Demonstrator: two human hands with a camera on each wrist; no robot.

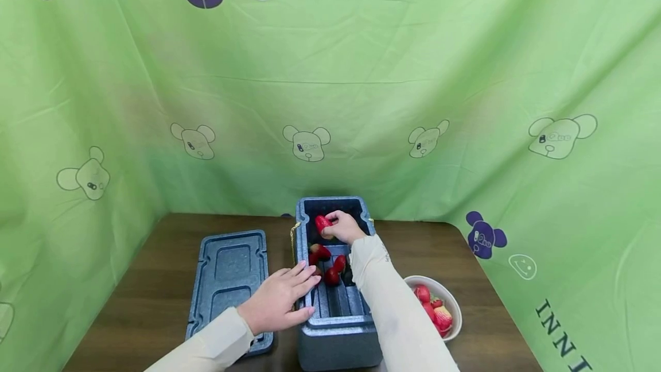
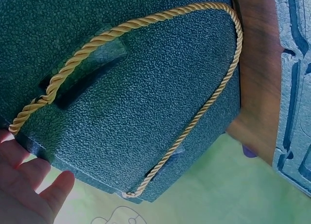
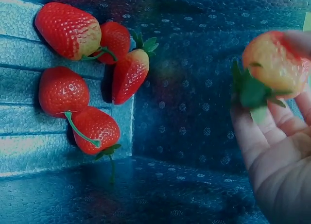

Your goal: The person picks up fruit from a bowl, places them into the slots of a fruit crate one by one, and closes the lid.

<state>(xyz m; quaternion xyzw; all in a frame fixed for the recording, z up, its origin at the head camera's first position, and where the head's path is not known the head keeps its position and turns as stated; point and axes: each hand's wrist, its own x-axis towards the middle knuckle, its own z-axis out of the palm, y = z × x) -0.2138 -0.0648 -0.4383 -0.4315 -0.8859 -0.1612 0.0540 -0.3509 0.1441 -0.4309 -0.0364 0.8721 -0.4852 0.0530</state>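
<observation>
A strawberry (image 3: 277,63) with green leaves is pinched between the thumb and fingers of my right hand (image 1: 343,227), over the far end of a dark blue foam box (image 1: 341,355). Inside, several strawberries (image 3: 68,29) lie on a ribbed raised floor (image 3: 24,110), some with curved green stems; beyond it the floor drops lower. My left hand (image 1: 281,298) rests on the box's left rim with its fingers stretched out. In the left wrist view, the fingertips of that hand touch the rim beside a twisted gold rope (image 2: 170,12) on the box's side.
Left of the box lies its blue foam lid (image 1: 229,271) on the brown wooden table (image 1: 150,297). A white bowl (image 1: 457,309) holding several strawberries (image 1: 436,312) stands to the right. Green printed cloth (image 1: 310,90) hangs behind and at both sides.
</observation>
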